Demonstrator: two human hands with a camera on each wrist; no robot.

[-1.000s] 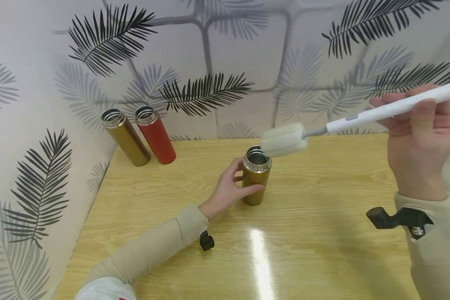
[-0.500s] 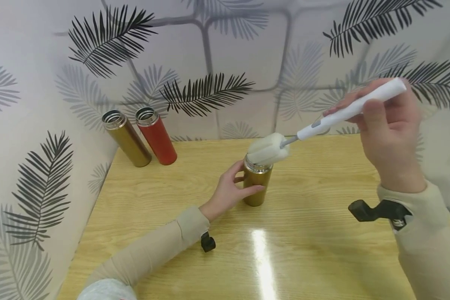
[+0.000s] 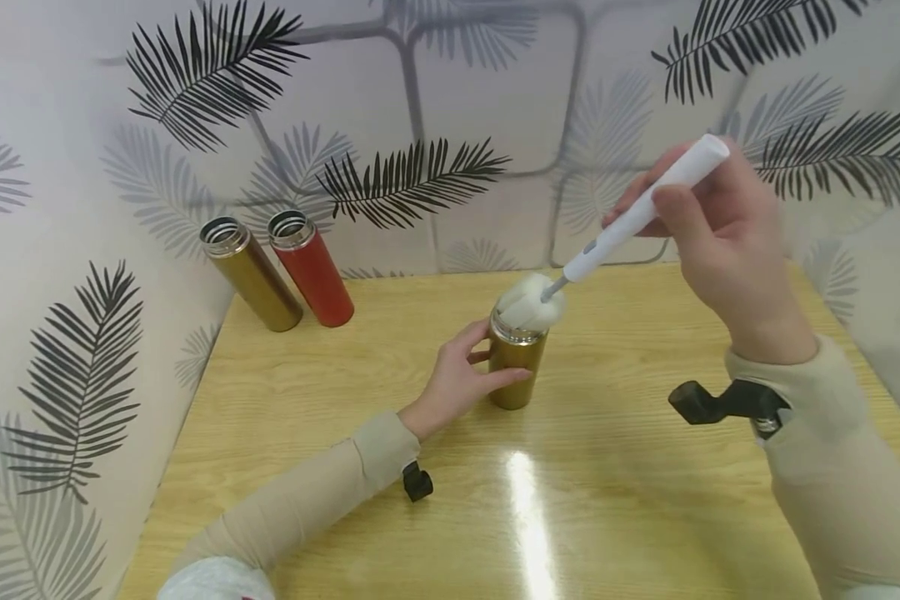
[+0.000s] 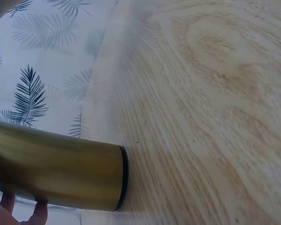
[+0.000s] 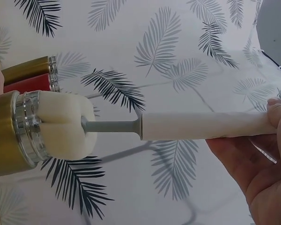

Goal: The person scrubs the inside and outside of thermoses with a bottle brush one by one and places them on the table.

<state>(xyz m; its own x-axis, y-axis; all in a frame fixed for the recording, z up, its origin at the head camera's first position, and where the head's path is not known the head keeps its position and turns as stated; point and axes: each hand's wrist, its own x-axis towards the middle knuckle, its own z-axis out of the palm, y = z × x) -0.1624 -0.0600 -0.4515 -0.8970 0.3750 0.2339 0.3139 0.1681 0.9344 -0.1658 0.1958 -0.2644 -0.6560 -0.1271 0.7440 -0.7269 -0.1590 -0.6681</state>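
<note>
A gold thermos bottle stands upright on the wooden table, its lid off. My left hand grips its side, thumb across the front. In the left wrist view the gold bottle meets the tabletop at its dark base. My right hand holds a sponge bottle brush by its white handle, slanting down to the left. The cream sponge head is partly inside the bottle's steel mouth, its rear part bulging above the rim. Its front end is hidden inside the bottle.
Another gold bottle and a red bottle stand open at the table's back left corner. Behind the wooden table rises a wall with a leaf pattern. Black camera mounts sit on both wrists.
My right hand has moved left with the brush, tilting it steeper. The sponge head has gone from beside the bottle's mouth into it. My left hand keeps its grip.
</note>
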